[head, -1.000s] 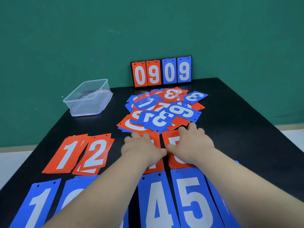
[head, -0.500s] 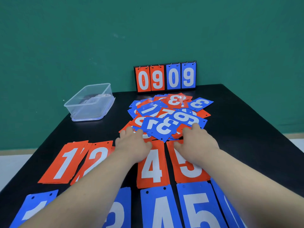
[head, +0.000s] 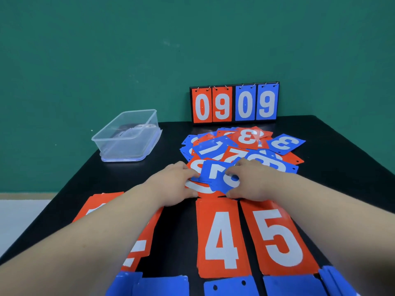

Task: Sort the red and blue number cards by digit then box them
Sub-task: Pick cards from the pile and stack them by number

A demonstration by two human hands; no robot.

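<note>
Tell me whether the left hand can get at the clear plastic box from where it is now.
Probably yes. The left hand rests at the loose card pile, and only bare black table lies between it and the clear box, which sits open-topped to its left and farther back.
</note>
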